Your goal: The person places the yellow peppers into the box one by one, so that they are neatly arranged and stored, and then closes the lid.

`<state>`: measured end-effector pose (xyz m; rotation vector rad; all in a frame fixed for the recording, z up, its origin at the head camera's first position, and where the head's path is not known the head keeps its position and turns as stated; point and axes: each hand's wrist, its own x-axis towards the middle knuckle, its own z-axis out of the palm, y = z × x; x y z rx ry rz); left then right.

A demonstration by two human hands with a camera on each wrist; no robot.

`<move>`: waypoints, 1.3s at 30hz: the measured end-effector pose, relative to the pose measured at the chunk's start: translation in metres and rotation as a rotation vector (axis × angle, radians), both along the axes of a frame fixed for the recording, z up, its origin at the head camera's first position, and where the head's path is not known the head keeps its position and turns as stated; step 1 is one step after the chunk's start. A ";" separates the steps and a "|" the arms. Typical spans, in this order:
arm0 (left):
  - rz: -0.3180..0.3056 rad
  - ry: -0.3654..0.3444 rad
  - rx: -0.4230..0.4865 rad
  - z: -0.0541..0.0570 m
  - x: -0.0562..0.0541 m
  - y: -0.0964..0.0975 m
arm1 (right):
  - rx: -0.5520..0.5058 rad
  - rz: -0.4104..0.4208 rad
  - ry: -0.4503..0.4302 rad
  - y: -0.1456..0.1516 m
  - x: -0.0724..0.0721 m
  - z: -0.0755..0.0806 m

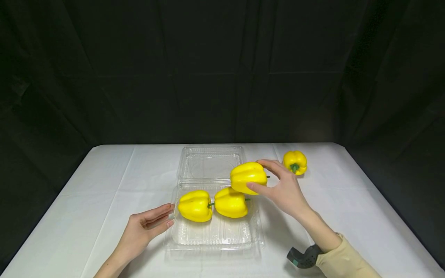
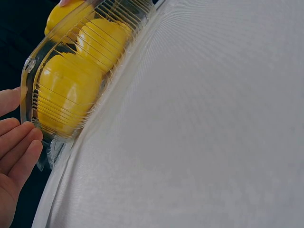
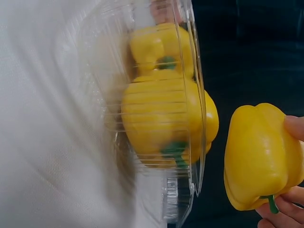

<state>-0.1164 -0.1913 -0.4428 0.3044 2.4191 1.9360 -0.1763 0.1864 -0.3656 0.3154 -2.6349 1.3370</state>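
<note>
My right hand (image 1: pixel 285 189) grips a yellow bell pepper (image 1: pixel 248 177) between thumb and fingers, above the back right part of a clear plastic clamshell container (image 1: pixel 255 227). Two more peppers lie inside the base: one on the left (image 1: pixel 195 206), one on the right (image 1: pixel 231 203), stems pointing right. In the right wrist view the held pepper (image 3: pixel 259 156) is apart from the container wall, its green stem low. My left hand (image 1: pixel 144 227) is at the container's left side; in the left wrist view its fairly straight fingers (image 2: pixel 21 147) touch the corner.
The container's lid (image 1: pixel 211 164) lies folded open behind the base. Another yellow bell pepper (image 1: pixel 294 163) rests at the back right of the white-covered table (image 1: pixel 347 216). Black cloth (image 1: pixel 215 73) hangs behind. A dark device (image 1: pixel 304 258) is on the right wrist.
</note>
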 end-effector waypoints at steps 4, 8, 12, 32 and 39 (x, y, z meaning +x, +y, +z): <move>-0.003 0.008 -0.001 0.000 0.000 0.000 | -0.009 0.011 0.001 -0.002 0.002 0.001; -0.005 0.012 0.000 0.000 0.000 0.000 | -0.013 0.019 0.014 -0.004 0.004 0.002; -0.005 0.008 0.002 0.000 0.000 0.000 | -0.013 0.021 0.024 -0.006 0.006 0.003; -0.003 -0.005 0.003 0.002 0.001 0.001 | -0.016 0.069 0.052 -0.019 0.017 0.001; -0.004 -0.001 0.004 0.001 0.000 0.000 | -0.007 0.064 0.037 -0.022 0.019 0.001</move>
